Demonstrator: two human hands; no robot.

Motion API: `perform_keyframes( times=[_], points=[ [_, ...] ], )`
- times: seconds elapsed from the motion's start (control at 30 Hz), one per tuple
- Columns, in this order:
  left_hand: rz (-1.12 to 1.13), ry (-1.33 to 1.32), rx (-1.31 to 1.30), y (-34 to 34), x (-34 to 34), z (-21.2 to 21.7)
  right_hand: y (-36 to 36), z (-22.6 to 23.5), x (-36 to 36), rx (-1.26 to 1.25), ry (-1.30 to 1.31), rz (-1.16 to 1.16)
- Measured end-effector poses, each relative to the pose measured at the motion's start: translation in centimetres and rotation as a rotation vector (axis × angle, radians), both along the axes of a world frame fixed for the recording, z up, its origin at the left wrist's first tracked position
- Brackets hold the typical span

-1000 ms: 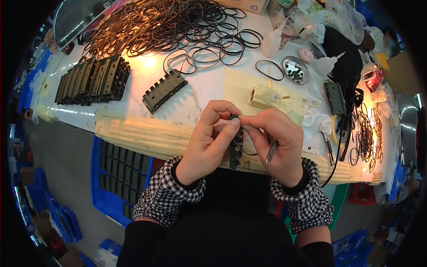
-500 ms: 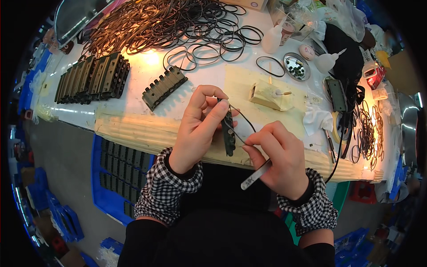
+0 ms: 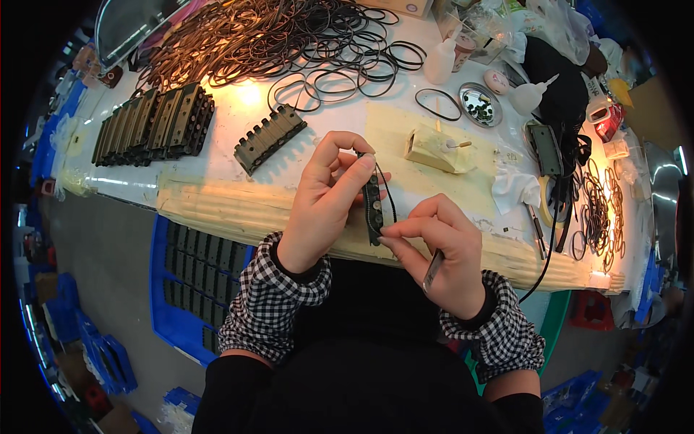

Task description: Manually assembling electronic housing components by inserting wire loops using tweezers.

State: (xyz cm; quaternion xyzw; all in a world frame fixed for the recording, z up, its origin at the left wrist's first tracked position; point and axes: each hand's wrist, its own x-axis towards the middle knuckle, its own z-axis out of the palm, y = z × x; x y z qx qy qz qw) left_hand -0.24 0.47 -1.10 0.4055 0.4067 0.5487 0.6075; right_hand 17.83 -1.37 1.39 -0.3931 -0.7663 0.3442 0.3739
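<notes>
Both hands have shifted slightly since half a second ago, the right hand point(image 3: 441, 249) moving up to pinch the lower end of the narrow dark component strip point(image 3: 373, 206) while a slim metal tool point(image 3: 432, 270) stays tucked under its curled fingers. Closed around the strip's upper end, the left hand point(image 3: 325, 199) holds it upright above the near edge of the worktop point(image 3: 217, 195), thumb and fingers gripping it. A thin black rubber ring point(image 3: 390, 195) loops along the strip's right side. Behind the hands lie a single ribbed dark part point(image 3: 270, 137), a row of similar parts point(image 3: 155, 124) farther left, a large heap of black rubber rings point(image 3: 267, 36) at the far edge, a small cream block point(image 3: 434, 148) and a round metal dish point(image 3: 481, 105). Blue crates point(image 3: 191, 282) sit below the worktop.
</notes>
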Motion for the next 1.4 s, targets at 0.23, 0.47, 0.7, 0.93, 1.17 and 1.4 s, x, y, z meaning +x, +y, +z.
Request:
perform_keyframes(
  times=[0.23, 0.47, 0.7, 0.93, 1.17, 1.4],
  points=[
    [0.013, 0.017, 0.011, 0.0, 0.0, -0.2, 0.4, 0.7, -0.2, -0.139, -0.008, 0.059],
    [0.018, 0.035, 0.012, 0.0, 0.1, -0.3, 0.0, -0.1, -0.2, -0.085, 0.012, 0.043],
    [0.045, 0.072, 0.037, 0.0, 0.2, -0.4, -0.3, 0.1, -0.5, 0.112, -0.127, 0.073],
    [0.046, 0.064, 0.062, 0.1, 0.4, -0.6, -1.4, -1.2, -0.5, 0.325, -0.204, 0.049],
    [0.019, 0.054, 0.04, 0.1, 0.3, -0.2, -1.9, -2.3, -0.5, 0.662, -0.241, -0.006],
    [0.016, 0.04, 0.022, -0.1, 0.2, -0.3, -2.2, -2.2, 0.0, 0.687, -0.183, -0.013]
  ],
)
